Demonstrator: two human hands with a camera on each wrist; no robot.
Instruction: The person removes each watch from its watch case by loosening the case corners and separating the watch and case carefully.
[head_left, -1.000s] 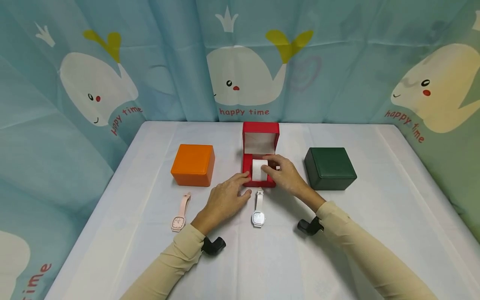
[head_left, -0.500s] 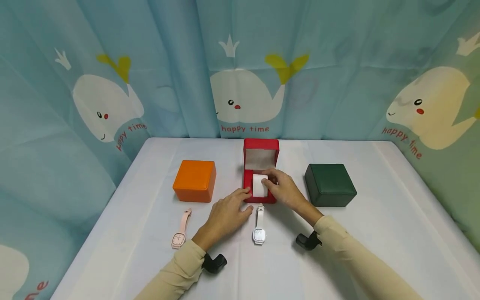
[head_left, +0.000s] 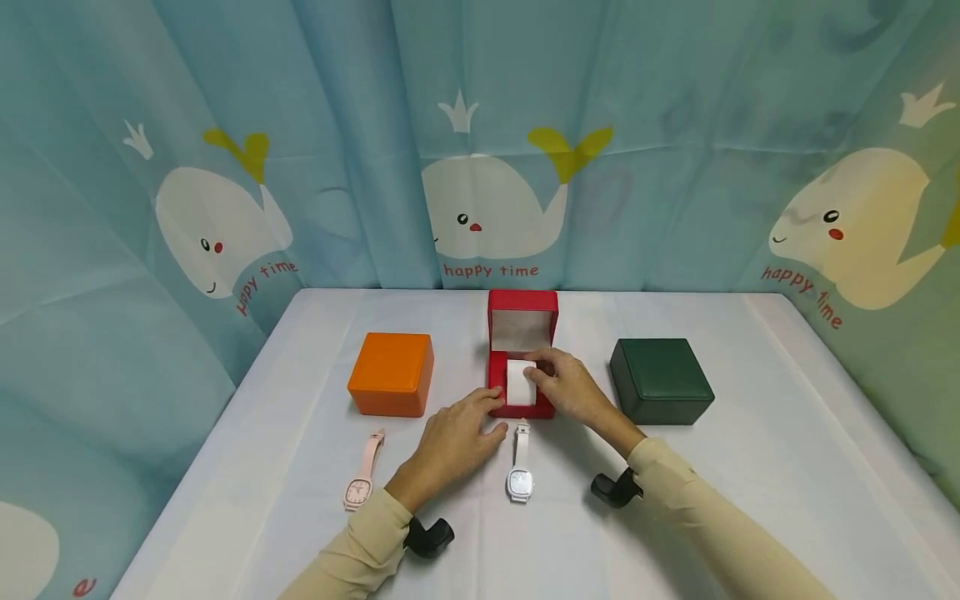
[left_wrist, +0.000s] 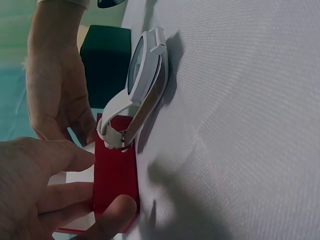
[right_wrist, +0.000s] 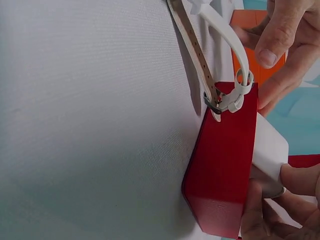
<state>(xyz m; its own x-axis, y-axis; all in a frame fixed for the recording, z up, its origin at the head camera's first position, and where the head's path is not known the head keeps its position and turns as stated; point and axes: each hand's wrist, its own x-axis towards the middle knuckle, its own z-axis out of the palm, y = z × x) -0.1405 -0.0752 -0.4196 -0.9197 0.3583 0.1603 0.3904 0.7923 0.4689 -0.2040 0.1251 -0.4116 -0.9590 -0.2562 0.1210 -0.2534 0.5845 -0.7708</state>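
An open red watch box [head_left: 497,371] stands mid-table, its lid raised at the back, with a white watch cushion [head_left: 519,385] inside. My right hand [head_left: 573,387] reaches in from the right and pinches the cushion between thumb and fingers; in the right wrist view the cushion [right_wrist: 270,142] is slightly tilted. With extended fingers my left hand [head_left: 453,437] touches the box's left side, its thumb apart from it. A white watch [head_left: 520,479] lies just in front of the box, its strap end towards it. Left of my left forearm is a pink watch [head_left: 360,487].
A closed orange box [head_left: 390,375] stands to the left and a closed dark green box [head_left: 662,382] to the right. The table has a white cloth [head_left: 757,467]. Behind it hangs a blue curtain [head_left: 337,225] with whale prints.
The head view has tilted up, so everything sits lower in it. Both hands keep their places at the red box, and the watches have not moved.
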